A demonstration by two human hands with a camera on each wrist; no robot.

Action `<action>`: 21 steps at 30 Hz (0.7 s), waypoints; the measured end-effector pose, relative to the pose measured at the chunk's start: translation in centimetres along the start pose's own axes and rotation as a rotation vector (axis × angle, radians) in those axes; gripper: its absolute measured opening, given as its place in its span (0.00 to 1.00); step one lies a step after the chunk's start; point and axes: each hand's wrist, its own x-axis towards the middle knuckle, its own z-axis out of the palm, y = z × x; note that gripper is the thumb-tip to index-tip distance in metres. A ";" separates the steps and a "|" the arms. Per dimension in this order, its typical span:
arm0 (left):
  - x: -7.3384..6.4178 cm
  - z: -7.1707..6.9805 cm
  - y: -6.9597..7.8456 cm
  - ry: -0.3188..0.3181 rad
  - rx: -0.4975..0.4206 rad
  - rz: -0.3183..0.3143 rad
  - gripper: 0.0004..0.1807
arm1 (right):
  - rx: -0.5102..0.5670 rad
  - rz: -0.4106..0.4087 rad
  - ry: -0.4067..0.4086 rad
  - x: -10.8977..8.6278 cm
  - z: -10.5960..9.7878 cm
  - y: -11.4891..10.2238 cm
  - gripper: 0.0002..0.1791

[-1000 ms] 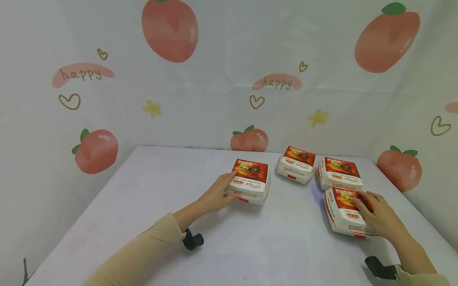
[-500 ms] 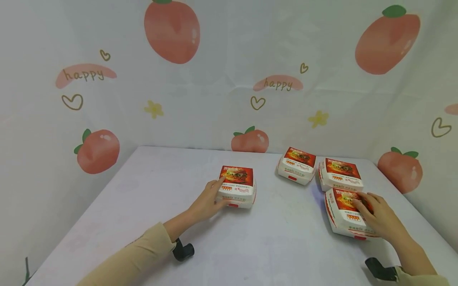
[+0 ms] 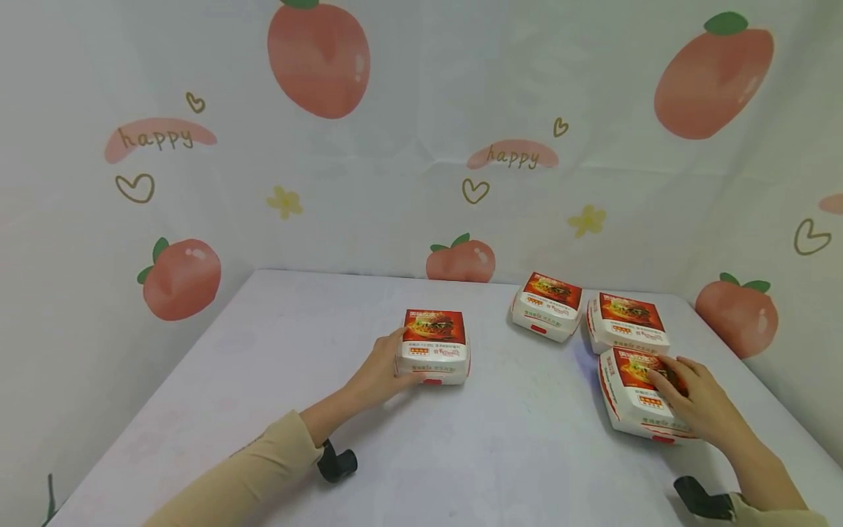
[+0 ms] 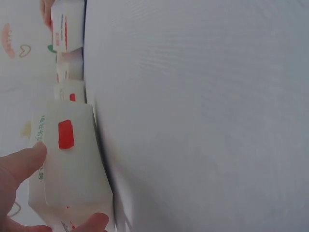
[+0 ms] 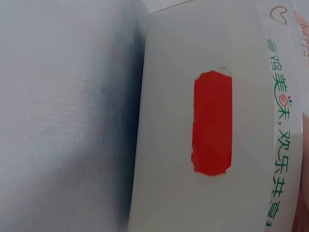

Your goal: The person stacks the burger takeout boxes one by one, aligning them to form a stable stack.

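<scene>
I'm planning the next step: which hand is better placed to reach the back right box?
Probably the right hand: it's on the box just in front, while the left hand holds another box farther away.

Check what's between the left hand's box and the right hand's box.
Head view: only bare tabletop lies between the left box, held by the left hand, and the right box, under the right hand. Another box sits farther back.
</scene>
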 end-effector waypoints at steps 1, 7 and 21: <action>0.1 -0.1 -0.1 -0.002 -0.008 -0.001 0.47 | 0.001 -0.004 -0.011 0.0 0.0 0.0 0.42; 0.3 -0.6 -0.6 -0.022 -0.027 -0.055 0.46 | 0.003 -0.035 -0.103 0.0 -0.3 0.3 0.50; 0.1 -0.6 -0.6 -0.048 -0.051 -0.115 0.42 | 0.038 -0.106 -0.174 -0.1 -0.1 0.8 0.59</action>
